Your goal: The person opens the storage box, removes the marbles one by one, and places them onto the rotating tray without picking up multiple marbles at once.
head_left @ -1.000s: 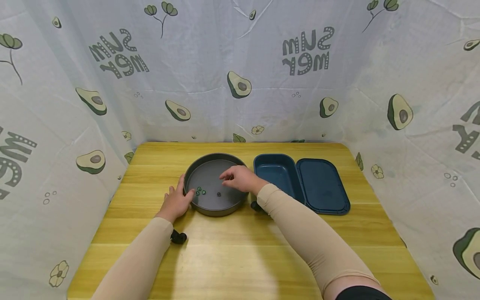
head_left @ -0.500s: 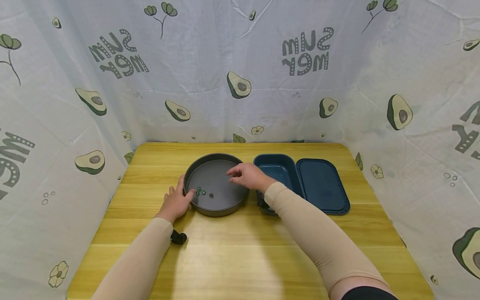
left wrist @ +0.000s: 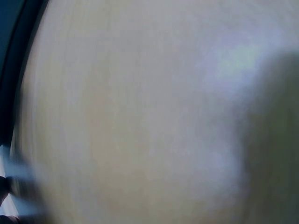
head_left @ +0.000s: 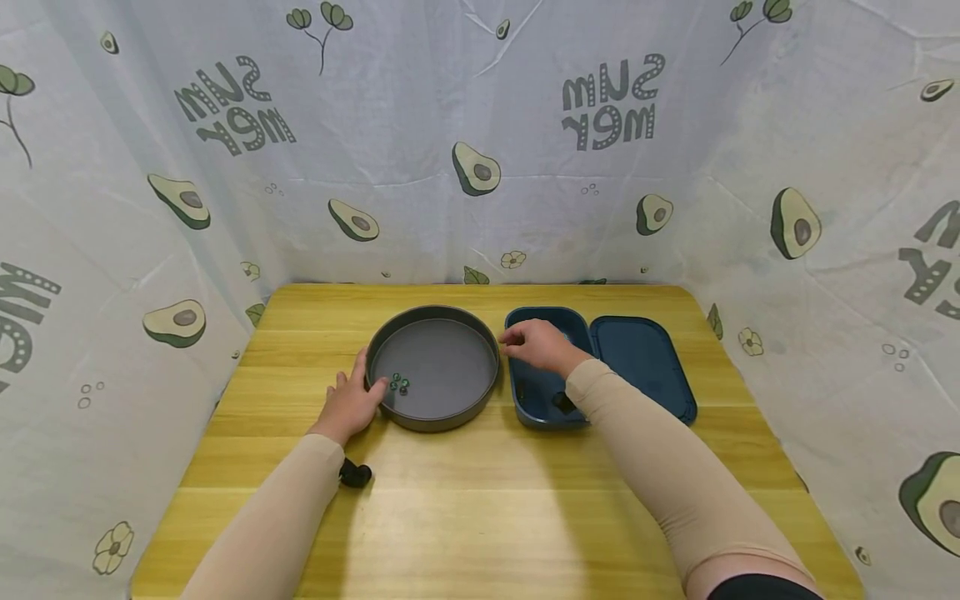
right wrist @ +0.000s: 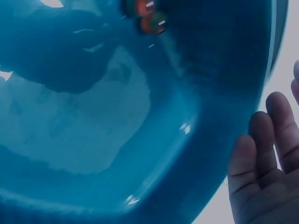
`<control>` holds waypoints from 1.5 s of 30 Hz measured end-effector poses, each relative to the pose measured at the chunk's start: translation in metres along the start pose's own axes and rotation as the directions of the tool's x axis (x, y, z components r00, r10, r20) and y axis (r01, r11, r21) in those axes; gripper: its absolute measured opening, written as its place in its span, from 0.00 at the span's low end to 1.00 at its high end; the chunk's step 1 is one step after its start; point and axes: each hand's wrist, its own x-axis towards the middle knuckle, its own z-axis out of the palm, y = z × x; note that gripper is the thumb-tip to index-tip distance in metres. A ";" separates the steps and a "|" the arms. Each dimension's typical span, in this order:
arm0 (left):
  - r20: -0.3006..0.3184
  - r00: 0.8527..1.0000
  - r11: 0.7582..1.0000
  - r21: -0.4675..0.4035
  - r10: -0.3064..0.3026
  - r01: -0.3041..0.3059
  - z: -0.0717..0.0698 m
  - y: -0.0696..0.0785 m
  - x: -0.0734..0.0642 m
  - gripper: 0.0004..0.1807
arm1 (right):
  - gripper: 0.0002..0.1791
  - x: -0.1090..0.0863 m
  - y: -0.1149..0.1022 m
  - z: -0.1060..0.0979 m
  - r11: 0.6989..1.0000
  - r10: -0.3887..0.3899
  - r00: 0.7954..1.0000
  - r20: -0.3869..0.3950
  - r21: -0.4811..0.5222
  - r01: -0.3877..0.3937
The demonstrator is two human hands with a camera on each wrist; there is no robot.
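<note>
Behind and beside the table hangs a white curtain (head_left: 420, 117) printed with avocados. The wooden table (head_left: 450, 517) reaches back to it, with a broad stretch of wood on the near side. Left of centre sits a round dark-grey pan (head_left: 446, 367), its low rim near a deep blue box (head_left: 536, 396); a narrow strip of wood parts the two. Flat just beside the box's other edge lies a blue lid (head_left: 637, 354), partly behind the right sleeve. The left hand (head_left: 347, 406) rests with fingers spread against the pan's left rim, thumb over the edge. The right hand (head_left: 542, 343) hovers above the box's left side, fingers loosely extended, fingertips over the rim. Four small, shiny round pieces (head_left: 405, 383), greenish and dark, cluster inside the pan near the left thumb; blurred orange-and-dark pieces (right wrist: 153, 22) lie in the box.
</note>
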 end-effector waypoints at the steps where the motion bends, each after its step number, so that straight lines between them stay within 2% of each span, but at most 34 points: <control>1: 0.000 1.000 1.000 0.000 0.001 -0.001 0.000 0.000 0.000 0.46 | 0.17 -0.001 0.003 0.000 1.000 0.008 1.000 0.003 -0.013 -0.008; 5: 0.002 1.000 1.000 -0.003 0.003 -0.003 0.000 -0.001 0.001 0.46 | 0.15 -0.003 0.013 -0.001 0.998 0.018 0.999 0.029 -0.060 -0.016; 11: 0.002 1.000 1.000 -0.001 0.000 0.000 0.000 0.000 0.001 0.46 | 0.11 -0.005 0.021 -0.001 0.996 0.019 1.000 0.025 -0.091 -0.017; 18: 0.003 1.000 1.000 0.000 0.002 -0.002 -0.002 0.001 0.000 0.45 | 0.14 -0.007 0.029 -0.001 0.994 0.029 0.982 0.187 -0.105 -0.009; 25: 0.002 1.000 1.000 -0.003 0.010 -0.010 -0.002 0.001 0.000 0.45 | 0.14 -0.003 0.025 -0.001 0.975 -0.008 0.961 0.278 -0.212 0.069; 34: -0.003 1.000 1.000 -0.003 0.000 0.000 0.000 0.000 0.000 0.45 | 0.05 0.006 0.031 0.012 0.952 -0.021 0.952 0.304 -0.286 0.113; 45: -0.011 1.000 1.000 -0.009 -0.003 0.003 0.002 -0.001 0.002 0.45 | 0.02 0.009 0.033 0.019 0.956 -0.018 0.954 0.300 -0.273 0.104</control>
